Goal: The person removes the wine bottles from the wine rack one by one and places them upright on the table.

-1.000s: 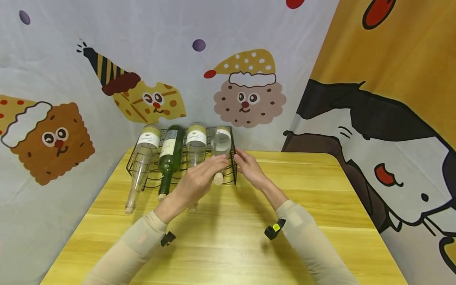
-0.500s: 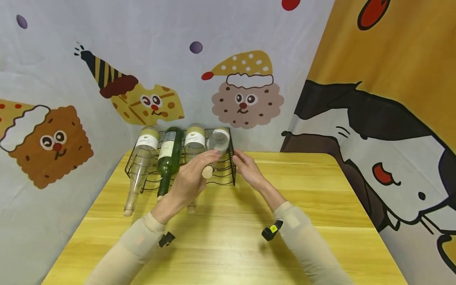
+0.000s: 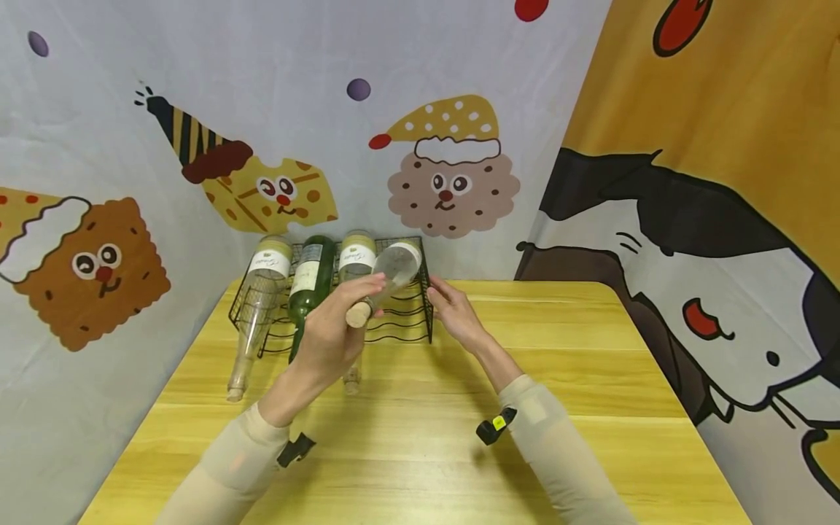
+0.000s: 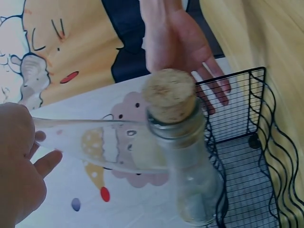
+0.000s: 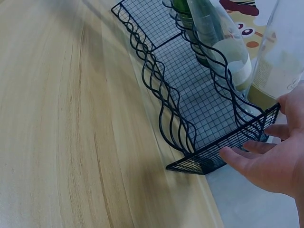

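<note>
My left hand grips the neck of a clear, corked glass bottle, which slants with its cork toward me and its base over the right end of the black wire bottle rack. In the left wrist view that bottle lies sideways behind another corked bottle in the rack. My right hand is at the rack's right side panel, fingers loosely extended against the mesh. To the left, a green bottle and two clear bottles with white labels rest in the rack, necks toward me.
The rack stands at the back of a wooden table, close to a cloth backdrop printed with cartoon figures. The leftmost clear bottle reaches out past the rack's front with its corked neck.
My left hand has drawn the rightmost bottle's neck up and leftward, tilting it out of line with the others. My right hand has stayed at the rack's side panel.
</note>
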`<state>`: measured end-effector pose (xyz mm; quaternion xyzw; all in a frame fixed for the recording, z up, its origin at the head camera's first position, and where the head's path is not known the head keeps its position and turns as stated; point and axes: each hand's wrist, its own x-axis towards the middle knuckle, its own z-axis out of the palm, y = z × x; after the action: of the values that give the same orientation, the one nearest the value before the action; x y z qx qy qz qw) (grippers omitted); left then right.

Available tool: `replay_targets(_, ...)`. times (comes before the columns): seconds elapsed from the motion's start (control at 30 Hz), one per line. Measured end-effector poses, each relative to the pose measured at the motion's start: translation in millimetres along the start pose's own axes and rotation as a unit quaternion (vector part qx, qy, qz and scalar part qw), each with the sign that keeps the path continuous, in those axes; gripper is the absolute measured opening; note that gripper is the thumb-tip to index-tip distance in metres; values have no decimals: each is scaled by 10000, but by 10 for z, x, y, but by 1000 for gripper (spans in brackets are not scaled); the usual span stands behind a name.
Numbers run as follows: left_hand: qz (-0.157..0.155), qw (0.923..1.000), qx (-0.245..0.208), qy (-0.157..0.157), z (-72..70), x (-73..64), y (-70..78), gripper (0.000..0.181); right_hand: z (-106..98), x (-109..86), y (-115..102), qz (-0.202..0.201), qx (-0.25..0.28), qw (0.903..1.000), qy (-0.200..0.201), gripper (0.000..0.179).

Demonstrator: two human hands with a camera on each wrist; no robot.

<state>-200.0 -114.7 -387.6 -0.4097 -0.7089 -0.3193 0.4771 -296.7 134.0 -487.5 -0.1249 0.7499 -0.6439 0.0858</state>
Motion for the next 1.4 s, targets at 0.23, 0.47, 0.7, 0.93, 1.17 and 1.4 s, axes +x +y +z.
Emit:
replay_targets(0.23, 65, 9997, -99, 229, -115, 91, 121, 30, -8, -4, 7, 18, -63, 10000, -33, 59)
replay_targets(0.47, 21, 9977, -229, 644, -254, 211, 266, 34, -5, 7, 9, -14, -122, 9999, -2, 59)
replay_targets(0.7, -57, 9954, -267, 917, -402, 263, 372, 37, 10, 13, 11, -26, -133, 9999, 52, 58)
replay_targets(0.93, 73, 9966, -332, 746, -497, 290, 444, 39, 14, 1, 8, -6, -170, 9998, 97, 59)
replay_targets(1.17, 154, 9968, -629, 469, -531, 330, 495, 41, -1, -2, 42, -112, -216, 9997, 86, 62)
replay_targets(1.4, -17, 9964, -843, -98, -565, 334, 550, 41, -3, -4, 58, -205, -388, 9990, 72, 62)
